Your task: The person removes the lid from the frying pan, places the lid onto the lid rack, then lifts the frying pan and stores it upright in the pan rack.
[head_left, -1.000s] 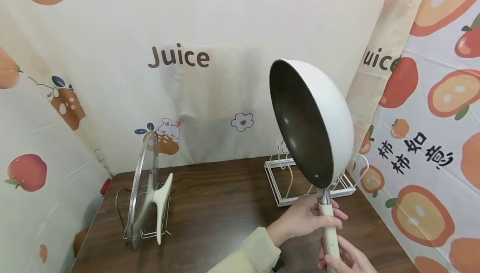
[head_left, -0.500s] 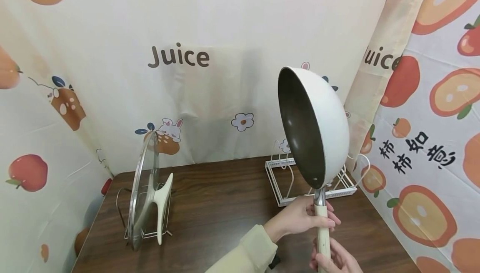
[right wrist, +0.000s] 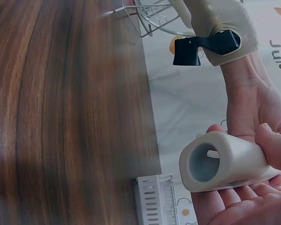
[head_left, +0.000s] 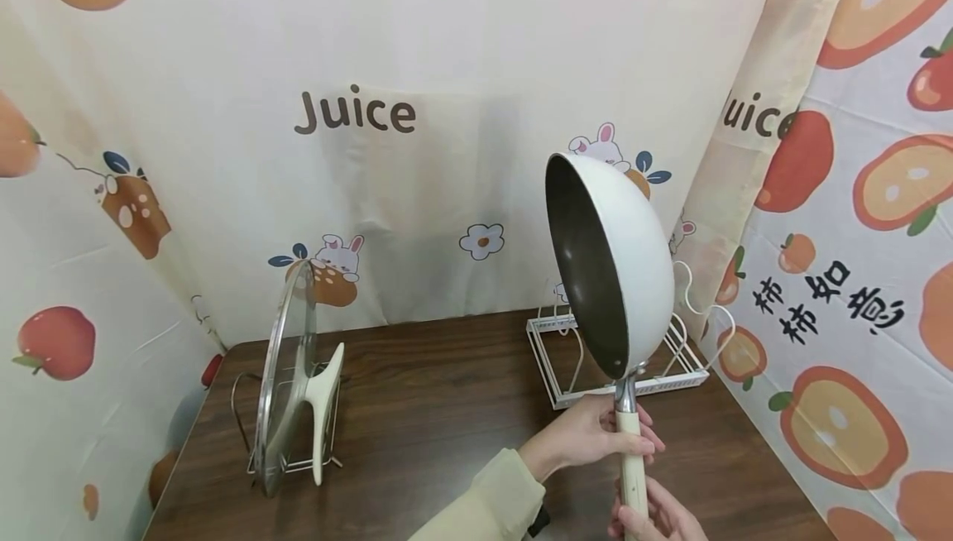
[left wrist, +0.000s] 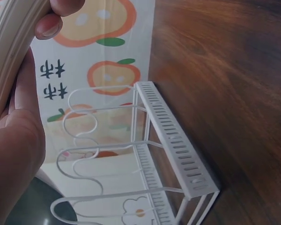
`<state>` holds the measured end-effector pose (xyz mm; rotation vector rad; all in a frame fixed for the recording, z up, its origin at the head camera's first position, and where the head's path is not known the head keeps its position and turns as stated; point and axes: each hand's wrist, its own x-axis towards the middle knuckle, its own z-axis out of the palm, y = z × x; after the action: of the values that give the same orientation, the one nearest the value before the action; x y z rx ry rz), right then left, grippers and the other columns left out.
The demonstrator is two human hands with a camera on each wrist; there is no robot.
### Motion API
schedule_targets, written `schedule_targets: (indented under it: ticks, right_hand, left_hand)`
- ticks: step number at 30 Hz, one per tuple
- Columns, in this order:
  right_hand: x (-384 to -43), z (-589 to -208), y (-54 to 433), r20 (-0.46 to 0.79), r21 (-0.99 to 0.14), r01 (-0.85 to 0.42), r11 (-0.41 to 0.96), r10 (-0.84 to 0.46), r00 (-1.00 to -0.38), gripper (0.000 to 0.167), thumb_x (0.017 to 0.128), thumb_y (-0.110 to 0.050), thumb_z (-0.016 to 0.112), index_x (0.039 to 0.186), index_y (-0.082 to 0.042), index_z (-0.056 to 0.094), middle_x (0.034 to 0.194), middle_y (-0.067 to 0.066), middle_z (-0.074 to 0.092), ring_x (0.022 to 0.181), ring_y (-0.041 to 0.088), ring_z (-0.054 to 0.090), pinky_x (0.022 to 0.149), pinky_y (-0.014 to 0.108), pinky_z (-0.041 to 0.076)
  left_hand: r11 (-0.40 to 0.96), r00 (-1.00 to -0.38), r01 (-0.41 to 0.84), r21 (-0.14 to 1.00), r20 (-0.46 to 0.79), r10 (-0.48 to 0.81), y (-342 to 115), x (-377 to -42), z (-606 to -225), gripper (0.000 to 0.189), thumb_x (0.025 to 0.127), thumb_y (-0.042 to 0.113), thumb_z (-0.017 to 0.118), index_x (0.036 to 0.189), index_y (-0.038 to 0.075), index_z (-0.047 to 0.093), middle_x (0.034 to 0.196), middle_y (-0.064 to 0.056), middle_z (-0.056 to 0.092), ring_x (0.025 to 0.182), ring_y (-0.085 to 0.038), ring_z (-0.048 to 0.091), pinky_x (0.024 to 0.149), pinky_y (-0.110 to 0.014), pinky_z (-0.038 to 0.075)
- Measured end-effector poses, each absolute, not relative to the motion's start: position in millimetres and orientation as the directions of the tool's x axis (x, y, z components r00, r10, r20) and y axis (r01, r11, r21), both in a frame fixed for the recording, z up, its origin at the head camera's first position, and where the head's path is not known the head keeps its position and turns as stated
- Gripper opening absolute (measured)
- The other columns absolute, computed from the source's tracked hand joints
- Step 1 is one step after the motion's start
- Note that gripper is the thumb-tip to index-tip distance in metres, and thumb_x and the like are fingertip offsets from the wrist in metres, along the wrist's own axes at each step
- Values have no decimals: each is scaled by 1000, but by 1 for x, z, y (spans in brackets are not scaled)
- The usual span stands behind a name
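Note:
A white wok with a dark inside is held up by its cream handle, its body upright and its opening facing left. My left hand grips the handle just below the metal neck. Lower down, my right hand holds the handle near its end. In the right wrist view the hollow handle end points toward the camera, with fingers and thumb around it. Behind the wok in the head view stands a white wire rack, partly hidden; the left wrist view shows its curved dividers.
At the table's left, a glass lid with a cream handle stands upright in a metal wire stand. The brown wooden table meets fruit-printed cloth walls at the back and sides.
Both hands have shifted left with the wok. The wok's body has come down and stands a little more upright, uncovering more of the rack's right side. The lid has stayed in place.

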<state>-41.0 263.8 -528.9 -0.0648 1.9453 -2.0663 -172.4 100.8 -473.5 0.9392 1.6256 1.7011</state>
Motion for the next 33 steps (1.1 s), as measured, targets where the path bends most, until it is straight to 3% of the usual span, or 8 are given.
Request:
schedule_targets:
  ticks: [4,6,11,16,20,26,30,33]
  right_hand:
    - [-40,-532,263,-179,-981,191,-28,-238,-955,33,106,-8,49,116,-36,64,100,-6,71,89,12,73,77,31,62]
    - [-40,-534,262,-192,-978,204,-31,-230,-954,32,106,-9,51,115,-36,64,99,-6,71,89,12,73,77,31,62]
    - [-39,-537,259,-216,-973,229,-39,-209,-954,30,105,-11,54,114,-37,65,98,-3,71,88,13,73,75,31,62]
    - [-39,-541,257,-153,-985,168,-48,-228,-962,41,106,-5,50,116,-41,66,97,-7,72,87,11,73,74,31,63]
    - [-39,-543,255,-159,-982,179,-68,-235,-959,41,105,-6,50,116,-42,67,96,-8,73,87,9,73,75,29,63]
    - [-39,-549,251,-196,-978,205,-42,-163,-967,39,104,-9,55,110,-45,68,94,-7,74,86,7,71,75,26,62]
    - [-39,-551,250,-193,-980,198,-24,-138,-971,40,103,-9,57,110,-47,68,93,-5,75,86,5,70,75,25,61]
    - [-40,-551,251,-244,-969,248,-13,-134,-960,28,100,-17,62,113,-40,68,94,-1,75,87,7,71,75,26,61]
  left_hand:
    - [-86,-565,14,996,79,821,100,-173,-479,26,97,5,69,119,-3,59,116,-28,73,94,-19,79,79,-14,57]
    - [-91,-566,-4,996,73,821,99,-173,-481,26,97,4,69,119,-4,58,116,-29,73,95,-20,79,79,-15,57]
    - [-82,-580,-49,995,39,814,98,-172,-486,26,96,6,70,119,-1,60,116,-26,74,91,-8,78,81,-16,58]
    - [-85,-582,-62,994,33,812,96,-171,-491,26,96,5,70,119,-2,60,116,-27,74,88,-4,76,80,-17,59]
    - [-105,-580,-90,990,34,814,95,-172,-496,28,96,2,69,120,-7,58,117,-32,71,90,-7,77,80,-20,60]
    - [-106,-600,-154,982,-8,800,94,-169,-504,32,95,2,70,122,-11,57,115,-31,73,90,-10,78,80,-22,62]
    - [-101,-614,-176,979,-29,789,93,-168,-506,28,95,4,71,119,-7,61,114,-27,75,89,-9,78,80,-23,62]
    - [-97,-623,-182,978,-38,781,93,-169,-506,27,95,6,71,118,-5,62,112,-25,76,89,-11,78,80,-24,62]
